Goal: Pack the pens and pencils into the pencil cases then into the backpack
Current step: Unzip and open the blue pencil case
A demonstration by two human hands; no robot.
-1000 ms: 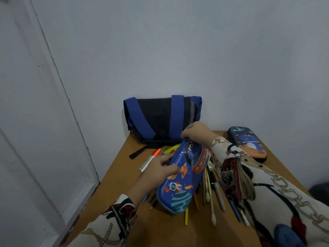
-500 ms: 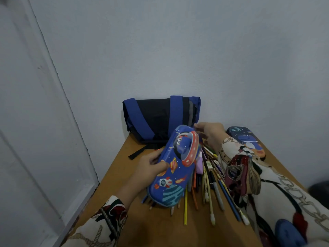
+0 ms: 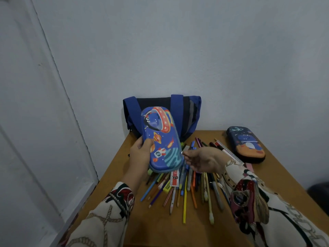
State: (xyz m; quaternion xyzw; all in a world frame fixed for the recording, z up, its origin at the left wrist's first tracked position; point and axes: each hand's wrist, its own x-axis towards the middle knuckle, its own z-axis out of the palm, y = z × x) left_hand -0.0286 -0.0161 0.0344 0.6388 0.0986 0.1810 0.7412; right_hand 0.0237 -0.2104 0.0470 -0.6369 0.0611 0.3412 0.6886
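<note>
Gripping the near-upright pencil case (image 3: 161, 138), left hand (image 3: 142, 154); right hand (image 3: 203, 158) pinches its zipper.

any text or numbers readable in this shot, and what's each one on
Red and white tag in the pen pile: handwritten marks that look like "00", not sure; its smaller print is too blurred to read.
Yellow eraser: dark print, too blurred to read.
Ruler: scale marks too small to read.
Blue pencil case and dark pencil case: pictures only, no words.
</note>
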